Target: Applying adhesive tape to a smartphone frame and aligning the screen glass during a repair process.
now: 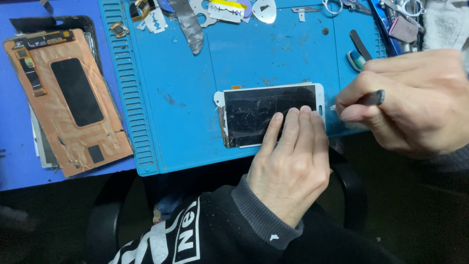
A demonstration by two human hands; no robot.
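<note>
The phone screen [266, 115] has black, cracked glass inside a white frame. It lies on a bright blue ribbed work mat [195, 98], smudged with dark marks. The counter [14, 161] beneath is a deeper blue. The display panel [66, 98] at the side is copper-orange with black rectangular patches. The sleeve [215, 230] is black with white lettering and a grey ribbed cuff.

Your left hand [292, 161] presses its fingers flat on the cracked white phone screen [269, 115] lying on the blue mat [195, 98], while your right hand [410, 100] pinches a dark thin tool [372, 98] at the screen's right edge.
</note>
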